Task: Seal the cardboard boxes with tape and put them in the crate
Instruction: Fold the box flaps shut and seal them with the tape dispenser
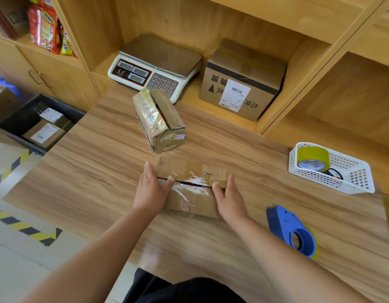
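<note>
Crate point(18, 119) sits at ten o'clock; on the bench point(90, 189), the left hand point(150, 189) presses one end of the cardboard box point(189, 171), the right hand point(229, 197) the other, fingers straight and together. Best to close the gaping seam fully, left hand holding it, before fetching the tape dispenser point(292, 232) at four o'clock.

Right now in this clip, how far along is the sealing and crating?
Done: two labelled boxes already lie in the black crate. In hand: the left hand and right hand press against the ends of the near box, whose top seam gapes open. The blue tape dispenser lies untouched beside it. Left: tape this box, then the second box behind it, flaps ajar, and crate both.
</note>
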